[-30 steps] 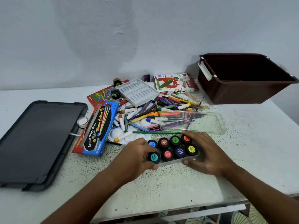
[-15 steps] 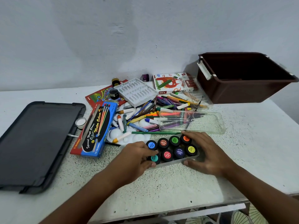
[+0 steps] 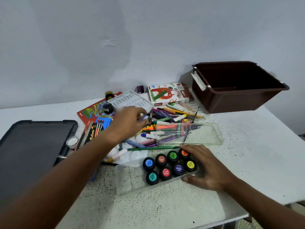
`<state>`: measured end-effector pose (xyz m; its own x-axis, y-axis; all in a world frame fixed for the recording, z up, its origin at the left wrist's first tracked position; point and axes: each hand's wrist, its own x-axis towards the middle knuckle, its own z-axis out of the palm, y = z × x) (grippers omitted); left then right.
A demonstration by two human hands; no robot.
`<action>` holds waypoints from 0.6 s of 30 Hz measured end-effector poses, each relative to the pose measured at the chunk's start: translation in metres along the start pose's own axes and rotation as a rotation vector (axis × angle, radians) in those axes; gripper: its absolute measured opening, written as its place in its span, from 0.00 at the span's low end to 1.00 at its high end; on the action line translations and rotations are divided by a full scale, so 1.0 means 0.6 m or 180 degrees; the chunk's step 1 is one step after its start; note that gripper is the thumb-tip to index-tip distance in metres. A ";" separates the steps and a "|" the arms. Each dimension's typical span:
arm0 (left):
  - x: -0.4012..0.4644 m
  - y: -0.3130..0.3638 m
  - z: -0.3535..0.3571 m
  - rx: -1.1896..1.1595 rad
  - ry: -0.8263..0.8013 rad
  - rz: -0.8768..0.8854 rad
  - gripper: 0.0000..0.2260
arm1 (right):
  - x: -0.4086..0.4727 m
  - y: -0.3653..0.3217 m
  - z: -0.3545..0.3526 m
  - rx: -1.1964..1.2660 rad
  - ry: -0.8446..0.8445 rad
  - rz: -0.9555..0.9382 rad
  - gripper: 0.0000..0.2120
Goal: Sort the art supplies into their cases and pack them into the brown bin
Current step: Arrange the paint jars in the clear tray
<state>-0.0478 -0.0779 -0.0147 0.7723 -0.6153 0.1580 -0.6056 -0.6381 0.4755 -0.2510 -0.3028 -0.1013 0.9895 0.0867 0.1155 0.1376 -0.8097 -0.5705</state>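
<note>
A clear plastic case (image 3: 128,182) near the table's front holds several black poster paint pots (image 3: 165,172) with coloured lids, and its left part is bare. My right hand (image 3: 208,169) grips the case's right end, thumb at the front wall and fingers at the back. My left hand (image 3: 130,123) is blurred over the pile of crayons and markers (image 3: 166,113), fingers curled near a blue stick; a hold is unclear. The brown bin (image 3: 231,100) stands open at the back right.
A clear lid (image 3: 204,134) lies across the pile. Behind are an oil pastels box (image 3: 165,95), a white insert tray (image 3: 130,100) and two loose black pots (image 3: 108,108). A blue water colour box (image 3: 92,133), a white palette (image 3: 132,154) and a black lid (image 3: 29,154) lie left.
My left hand has let go of the teal paint pot in the case and moved up and back to the pile. My right hand stays on the case's right end.
</note>
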 end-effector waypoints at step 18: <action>0.307 -0.084 0.091 0.0828 0.0180 -0.0534 0.14 | 0.006 0.011 -0.007 -0.0047 -0.0110 -0.0037 0.41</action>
<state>0.1145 -0.1844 -0.0569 0.8707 -0.4692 0.1474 -0.4918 -0.8301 0.2628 -0.2466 -0.3101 -0.1014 0.9888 0.1159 0.0938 0.1486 -0.8170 -0.5571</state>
